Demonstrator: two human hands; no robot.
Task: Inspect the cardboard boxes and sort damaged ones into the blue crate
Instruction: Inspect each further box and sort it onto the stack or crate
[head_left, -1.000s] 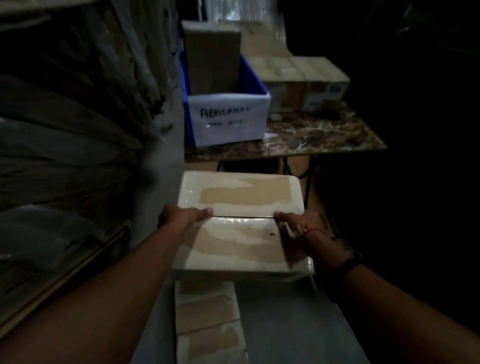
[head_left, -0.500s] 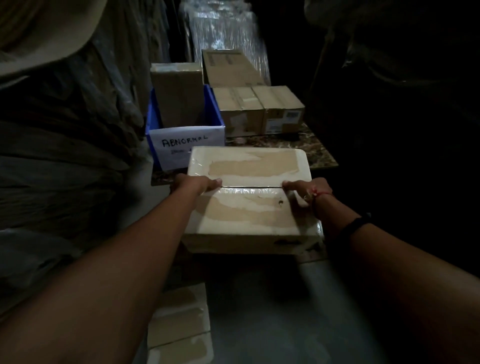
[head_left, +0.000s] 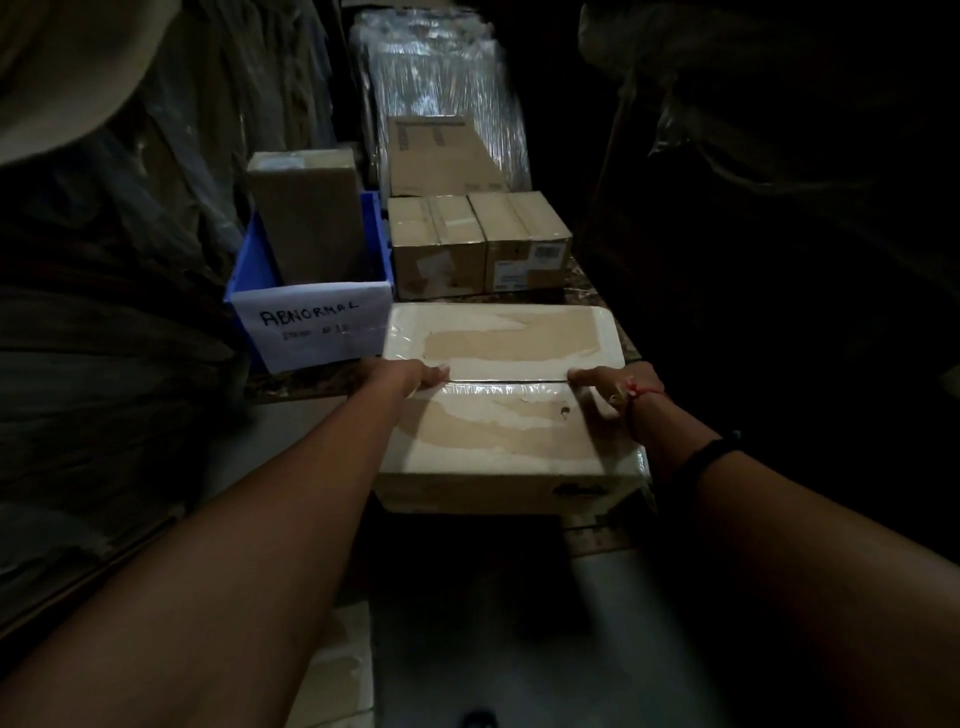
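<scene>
I hold a flat cardboard box out in front of me, its top torn in pale patches and covered in clear wrap. My left hand grips its left side and my right hand grips its right side, thumbs on top at the centre seam. A small dark hole shows near the right thumb. The box's far edge reaches over the table's front. Left of it stands the blue crate with a white "ABNORMAL" label; a tall cardboard box stands upright inside it.
Two brown boxes sit on the marbled table right of the crate, with a larger box and a plastic-wrapped stack behind. Wrapped goods line the left wall. Another torn box lies on the floor below.
I have carried the box forward toward the table; the crate and boxes now appear closer, and the box's far edge overlaps the table's front. Both hands keep the same grip.
</scene>
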